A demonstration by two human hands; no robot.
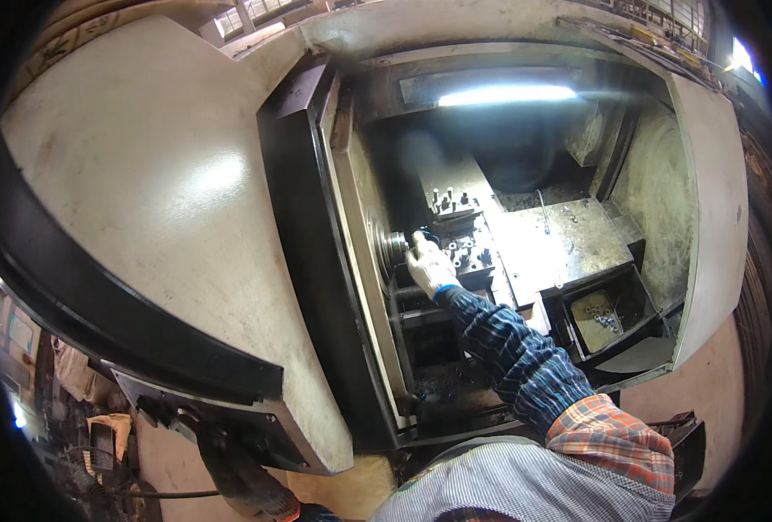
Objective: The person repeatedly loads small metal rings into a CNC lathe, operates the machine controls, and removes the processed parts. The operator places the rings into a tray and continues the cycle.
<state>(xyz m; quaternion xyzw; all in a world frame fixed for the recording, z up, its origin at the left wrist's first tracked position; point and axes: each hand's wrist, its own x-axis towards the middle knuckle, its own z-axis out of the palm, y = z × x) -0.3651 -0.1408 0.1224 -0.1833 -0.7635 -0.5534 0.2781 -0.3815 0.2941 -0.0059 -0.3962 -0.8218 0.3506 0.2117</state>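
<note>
Head view: a lathe cabinet (186, 217) with its sliding door open is seen from above, lit by a strip lamp (506, 94) at the back edge of the enclosure. The right hand (428, 265), in a white glove, is stretched into the enclosure and is pressed against the round chuck (395, 246) at the left wall of the machine. Its fingers are curled around something small at the chuck face, but what is gripped cannot be told, since the glove covers it. Just beside the hand, toward the back, the tool post (454, 209) is set on the slide, with bolts standing up from it. A metal bin (597, 317) holding small parts is placed at the right front corner of the machine bed, well apart from the hand. The left hand (268, 498), in a dark glove, is seen at the lower edge beneath the door; whether it is clenched cannot be told.
</note>
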